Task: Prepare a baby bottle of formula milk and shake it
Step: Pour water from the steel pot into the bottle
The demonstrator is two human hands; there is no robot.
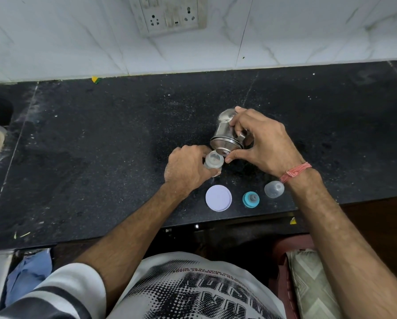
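While you are tipping the steel container (226, 132) with your right hand (265, 143), you are steadying the baby bottle (213, 161) with your left hand (188, 168) just below centre of the frame. Your right fingers are wrapping closed around the container's body, with the thumb reaching under its lowered mouth. Your left fingers are curling shut around the bottle's side, keeping it upright on the black counter (100, 146). The container's mouth is hanging just beside and above the bottle's open neck, so the step in hand appears to be filling the bottle. Whether anything is flowing cannot be told, and the contents of the container are hidden. The bottle is looking pale inside, but its fill level cannot be read.

Toward the lower centre of the frame, three parts are lying apart on the counter: a round white lid (218, 198), a teal collar with nipple (251, 199) and a clear cap (274, 189).

The next move is calling for levelling the container, setting it down, then screwing the teal collar on tightly before any shaking.
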